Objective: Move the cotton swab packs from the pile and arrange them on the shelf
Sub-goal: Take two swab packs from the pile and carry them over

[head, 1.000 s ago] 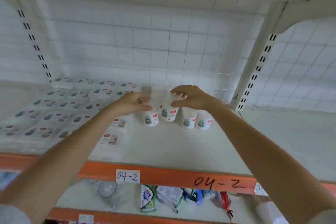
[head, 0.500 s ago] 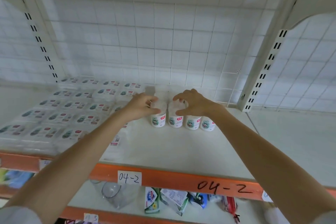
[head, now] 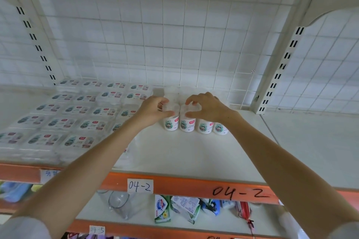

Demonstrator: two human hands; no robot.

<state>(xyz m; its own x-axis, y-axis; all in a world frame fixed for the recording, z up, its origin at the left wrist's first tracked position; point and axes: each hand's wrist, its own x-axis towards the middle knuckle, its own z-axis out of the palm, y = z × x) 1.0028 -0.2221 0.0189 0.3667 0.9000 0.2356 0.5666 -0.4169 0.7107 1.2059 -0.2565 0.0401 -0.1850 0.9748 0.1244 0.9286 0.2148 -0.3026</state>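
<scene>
My left hand [head: 155, 109] grips the leftmost cotton swab pack [head: 171, 120]; my right hand [head: 207, 107] grips the second pack [head: 186, 121]. Both stand upright, touching, in a row of four on the white shelf [head: 194, 153], near flat packs [head: 77, 120].

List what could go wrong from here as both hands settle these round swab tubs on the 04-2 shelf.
1. The left hand and right hand each pinch a tub near its top; the four tubs in the front row stand close together, so a nudge may topple neighbours.
2. The flat packs lie right beside the left tub; a sideways slide might push them out of line.
3. The tubs' tops are blurred, so I cannot tell whether any lid is loose.
</scene>
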